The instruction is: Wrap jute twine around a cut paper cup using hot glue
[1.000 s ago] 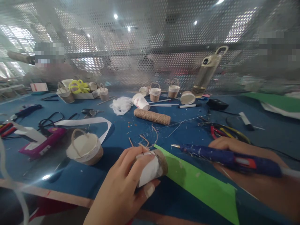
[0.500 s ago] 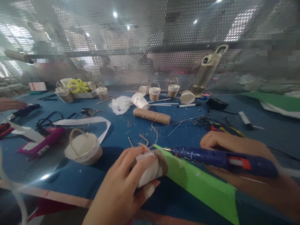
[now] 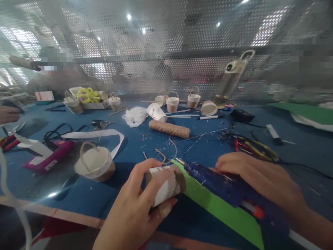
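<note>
My left hand (image 3: 135,208) is wrapped round a small white paper cup (image 3: 166,185) lying on its side, with brown twine wound round its far end. My right hand (image 3: 260,178) grips a blue glue gun (image 3: 221,182). The gun's metal tip sits right at the twine-wrapped end of the cup. Under both lies a green paper strip (image 3: 223,211). A loose end of twine curls on the table just behind the cup.
A finished twine basket (image 3: 95,165) sits left of the cup, beside a pink glue gun (image 3: 48,158) and a white ribbon. A twine spool (image 3: 169,129), cups, small baskets, scissors, a bottle (image 3: 230,80) and cables (image 3: 249,144) lie farther back. Another person's hand (image 3: 7,114) shows far left.
My right hand has swung the glue gun left and down, bringing its tip from well right of the cup to the twine-wrapped end. The cup has stayed in my left hand.
</note>
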`<state>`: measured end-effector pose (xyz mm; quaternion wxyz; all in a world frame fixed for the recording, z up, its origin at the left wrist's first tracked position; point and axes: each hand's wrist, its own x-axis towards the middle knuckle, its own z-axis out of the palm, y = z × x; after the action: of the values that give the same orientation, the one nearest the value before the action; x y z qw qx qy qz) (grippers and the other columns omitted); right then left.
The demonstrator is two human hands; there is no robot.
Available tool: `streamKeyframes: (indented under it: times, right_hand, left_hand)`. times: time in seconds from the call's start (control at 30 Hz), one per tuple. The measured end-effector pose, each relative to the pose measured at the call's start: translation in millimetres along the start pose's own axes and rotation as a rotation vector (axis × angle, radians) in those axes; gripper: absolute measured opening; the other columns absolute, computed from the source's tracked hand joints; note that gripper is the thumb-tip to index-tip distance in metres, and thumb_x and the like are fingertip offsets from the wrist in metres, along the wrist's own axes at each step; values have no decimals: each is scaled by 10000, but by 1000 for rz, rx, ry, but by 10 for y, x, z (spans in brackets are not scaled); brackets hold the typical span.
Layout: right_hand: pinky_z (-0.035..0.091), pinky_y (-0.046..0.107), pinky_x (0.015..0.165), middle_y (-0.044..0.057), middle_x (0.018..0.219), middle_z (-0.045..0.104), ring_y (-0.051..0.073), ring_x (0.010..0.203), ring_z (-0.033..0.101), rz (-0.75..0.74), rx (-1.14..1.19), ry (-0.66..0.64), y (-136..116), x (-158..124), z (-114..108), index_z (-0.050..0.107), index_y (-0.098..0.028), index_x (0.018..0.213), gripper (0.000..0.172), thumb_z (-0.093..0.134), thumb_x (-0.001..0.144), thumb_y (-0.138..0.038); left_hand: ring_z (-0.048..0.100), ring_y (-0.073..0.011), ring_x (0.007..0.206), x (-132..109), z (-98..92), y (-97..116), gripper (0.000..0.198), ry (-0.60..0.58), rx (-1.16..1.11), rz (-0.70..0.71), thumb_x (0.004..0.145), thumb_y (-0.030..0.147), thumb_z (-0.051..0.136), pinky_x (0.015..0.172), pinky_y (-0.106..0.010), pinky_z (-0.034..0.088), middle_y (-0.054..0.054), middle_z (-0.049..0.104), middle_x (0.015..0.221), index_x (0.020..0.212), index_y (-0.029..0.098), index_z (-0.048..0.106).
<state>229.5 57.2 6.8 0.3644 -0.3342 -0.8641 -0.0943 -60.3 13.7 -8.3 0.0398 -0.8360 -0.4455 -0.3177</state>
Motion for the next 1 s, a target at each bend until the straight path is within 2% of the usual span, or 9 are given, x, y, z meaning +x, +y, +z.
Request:
streamKeyframes:
  times: [0.13,0.27,0.4,0.53,0.73,1.0]
  right_hand:
    - [573,326,843,76,1038,751,202,931,745,-41,-45,-25,1,-8,-38,623,-216,1083,175,453,1043,-214]
    - [582,360,914,96,1094,752,220,994,746,-59,-43,-33,-75,-4,-97,620,-212,1137,193,460,1041,-163]
    - [585,348,853,93,1083,760,206,917,746,-124,-91,-17,-113,15,-124,630,-217,1132,283,361,1084,-147]
    - [597,350,786,68,1033,789,213,836,754,-179,-149,2,-85,29,-104,629,-229,1108,244,396,1070,-172]
    - [614,367,813,57,1029,801,213,854,757,-161,-153,31,-90,18,-81,634,-241,1103,248,400,1062,-170]
    - [577,360,805,61,1054,781,216,882,747,-171,-150,-12,-81,6,-91,609,-240,1116,258,357,1098,-192]
  left_hand:
    - [566,-303,1290,8,-1,2,469,5,29,16,1027,266,597,1005,-462,621,-143,474,1451,1479,274,473]
    - [533,-284,1322,53,0,-16,458,5,-45,104,1034,237,597,1117,-451,549,-125,565,1436,1474,216,471]
    - [540,-272,1313,66,-1,-25,468,6,-65,115,1024,212,615,1121,-433,542,-106,613,1427,1472,207,478]
    - [562,-281,1303,55,4,-28,476,9,-51,114,1022,223,620,1113,-443,551,-105,643,1407,1477,203,479]
    - [565,-283,1309,55,14,-37,505,4,-48,111,1020,268,635,1139,-439,536,-102,655,1402,1492,192,471]
    - [549,-266,1321,49,19,-33,500,7,-56,106,1024,253,625,1155,-419,518,-99,635,1419,1496,191,471]
